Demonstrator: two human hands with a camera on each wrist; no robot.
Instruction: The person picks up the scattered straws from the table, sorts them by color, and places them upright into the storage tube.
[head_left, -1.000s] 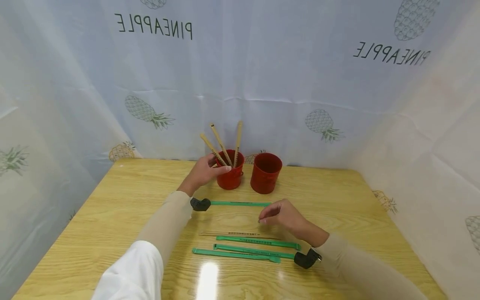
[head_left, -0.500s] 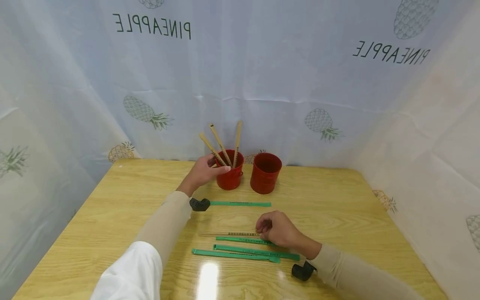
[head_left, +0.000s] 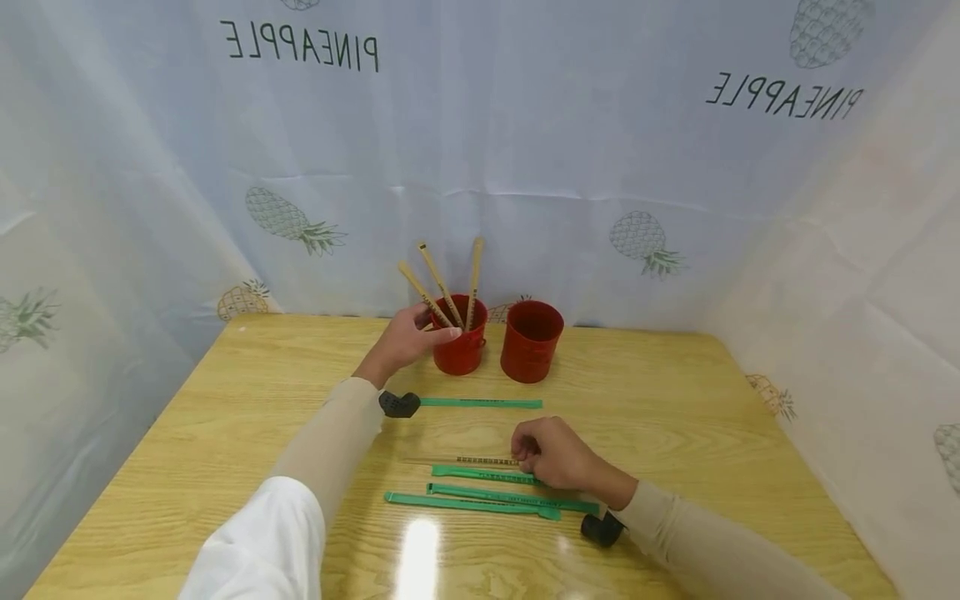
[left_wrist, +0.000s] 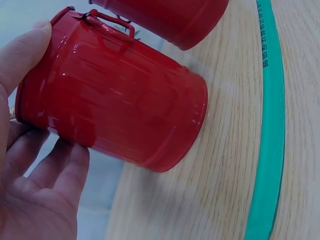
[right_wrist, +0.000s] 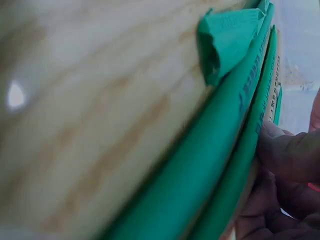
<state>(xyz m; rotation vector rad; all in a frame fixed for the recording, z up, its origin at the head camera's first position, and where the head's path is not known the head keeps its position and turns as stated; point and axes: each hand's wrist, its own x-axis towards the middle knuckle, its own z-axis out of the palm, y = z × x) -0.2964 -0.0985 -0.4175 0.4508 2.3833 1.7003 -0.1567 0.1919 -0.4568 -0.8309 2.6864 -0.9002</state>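
My left hand (head_left: 405, 337) holds a small red metal bucket (head_left: 459, 354) at its rim, thumb on the near side and fingers curled behind. Several slim tan wrapped sticks (head_left: 432, 271) lean out of this bucket. In the left wrist view the bucket (left_wrist: 120, 95) fills the upper left, its wire handle showing near the rim. My right hand (head_left: 558, 454) pinches the right end of a tan wrapped stick (head_left: 472, 460) with dark print, lying crosswise on the table. Its thumb (right_wrist: 287, 150) meets that stick beside the green wrapped sticks (right_wrist: 200, 165).
A second red bucket (head_left: 531, 354), with no sticks showing, stands right of the first. One green wrapped stick (head_left: 480, 403) lies before the buckets; several more (head_left: 472, 505) lie nearer the front of the wooden table (head_left: 675, 400). A patterned curtain (head_left: 480, 150) rises behind.
My right hand has moved down and slightly left onto the right end of the tan stick, its fingers closing there. The left hand keeps its hold on the bucket.
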